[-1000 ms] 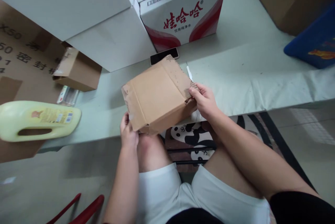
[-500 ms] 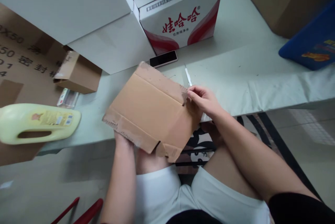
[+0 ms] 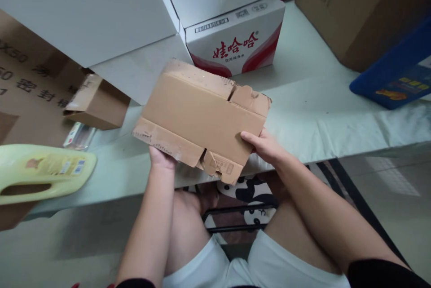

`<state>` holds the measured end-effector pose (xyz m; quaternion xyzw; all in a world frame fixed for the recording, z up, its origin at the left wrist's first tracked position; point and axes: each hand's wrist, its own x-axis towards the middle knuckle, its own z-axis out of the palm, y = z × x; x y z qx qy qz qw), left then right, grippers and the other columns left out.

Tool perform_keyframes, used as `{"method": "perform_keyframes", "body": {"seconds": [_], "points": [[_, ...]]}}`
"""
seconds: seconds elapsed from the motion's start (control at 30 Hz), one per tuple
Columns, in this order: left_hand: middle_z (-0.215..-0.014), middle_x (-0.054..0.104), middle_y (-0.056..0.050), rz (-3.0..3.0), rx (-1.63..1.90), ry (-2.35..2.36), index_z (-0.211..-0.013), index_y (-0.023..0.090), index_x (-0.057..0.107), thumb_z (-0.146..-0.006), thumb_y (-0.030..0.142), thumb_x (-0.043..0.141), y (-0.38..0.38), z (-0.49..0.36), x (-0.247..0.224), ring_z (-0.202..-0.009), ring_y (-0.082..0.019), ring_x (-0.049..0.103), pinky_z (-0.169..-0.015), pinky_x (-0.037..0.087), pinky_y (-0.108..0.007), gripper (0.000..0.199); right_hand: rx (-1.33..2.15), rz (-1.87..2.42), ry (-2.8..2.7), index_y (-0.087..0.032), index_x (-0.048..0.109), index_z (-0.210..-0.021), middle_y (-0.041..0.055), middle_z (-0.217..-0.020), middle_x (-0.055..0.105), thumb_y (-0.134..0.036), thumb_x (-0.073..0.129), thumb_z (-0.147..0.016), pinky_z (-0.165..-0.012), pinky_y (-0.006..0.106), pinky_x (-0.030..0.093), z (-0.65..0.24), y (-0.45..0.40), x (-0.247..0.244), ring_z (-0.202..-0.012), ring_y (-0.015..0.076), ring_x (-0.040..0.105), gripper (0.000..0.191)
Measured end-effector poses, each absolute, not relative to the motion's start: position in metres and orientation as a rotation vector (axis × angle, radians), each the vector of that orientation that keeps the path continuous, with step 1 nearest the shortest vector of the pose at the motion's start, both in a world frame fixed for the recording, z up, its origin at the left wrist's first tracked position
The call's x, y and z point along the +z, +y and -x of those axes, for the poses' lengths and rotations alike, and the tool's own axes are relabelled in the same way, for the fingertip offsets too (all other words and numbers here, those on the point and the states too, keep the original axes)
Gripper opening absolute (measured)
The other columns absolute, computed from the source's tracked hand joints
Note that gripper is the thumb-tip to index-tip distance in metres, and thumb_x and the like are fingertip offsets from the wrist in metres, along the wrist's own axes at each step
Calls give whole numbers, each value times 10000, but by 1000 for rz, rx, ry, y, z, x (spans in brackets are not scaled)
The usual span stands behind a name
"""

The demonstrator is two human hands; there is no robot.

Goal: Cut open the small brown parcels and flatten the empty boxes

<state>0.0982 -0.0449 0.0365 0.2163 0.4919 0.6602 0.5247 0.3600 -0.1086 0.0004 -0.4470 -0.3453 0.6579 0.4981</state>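
A brown cardboard piece [image 3: 198,115] with creased side strips and notched end flaps is held tilted over the table edge, its plain inner face up. My right hand [image 3: 266,146] is closed on its right edge, the thumb lying on top and the fingers underneath. At the lower left edge my left hand [image 3: 162,158] holds the piece from below; most of its fingers are hidden by the cardboard. Torn, ragged paper shows along the left and far borders.
A table with pale green cloth [image 3: 310,117] runs across. On it stand white cartons [image 3: 134,5], a red-and-white water carton [image 3: 235,52], a small brown box [image 3: 101,101], a yellow jug [image 3: 50,171], a blue container [image 3: 397,81] and a large brown carton [image 3: 350,14].
The cardboard has turned and risen away from my lap, and its right end flap has opened out. My right hand has shifted from the far corner to the right edge. Phone and knife are now covered.
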Motion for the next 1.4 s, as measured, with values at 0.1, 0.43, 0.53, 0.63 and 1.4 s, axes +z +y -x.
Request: {"method": "perform_keyframes", "body": {"seconds": [0.1,0.43,0.53,0.63,1.4], "points": [[-991,770,-88,-440,1566,1044,-1045,202,705,-937,498,365,-25,-109,27,-1041,-238,716,-947,579,-373,464,1525,1150,-768,-178,617,-853,-18,-609,576,-638,834,-632,-373,215,312,-362,-105,-8,-440,79,428,554],[-666,635,-29,-235,1277,797,-793,175,629,-896,515,384,-19,-93,27,-567,-164,658,-567,543,-282,432,712,1446,-426,-222,552,-881,-80,-601,580,-574,904,-473,-300,201,361,-407,-155,27,-378,84,473,644],[-640,618,-29,-215,1295,772,-754,171,615,-889,481,388,-18,-84,30,-545,-161,646,-549,531,-276,407,443,1663,-575,-210,574,-795,-45,-575,594,-526,869,-554,-330,239,463,-443,-185,36,-377,119,526,495],[-619,600,-27,-188,1319,751,-731,170,607,-879,450,392,-18,-75,32,-526,-158,632,-534,518,-274,383,244,1837,-674,-227,584,-690,-5,-546,562,-488,756,-696,-340,261,485,-473,-176,49,-395,151,550,313],[-592,542,-5,-11,1490,543,-698,179,581,-892,471,455,3,-27,36,-478,-108,532,-509,444,-243,372,443,1913,-2452,-143,551,-1414,177,-1519,500,-148,756,-634,-1218,446,345,-311,139,29,-1419,346,460,807]]}}
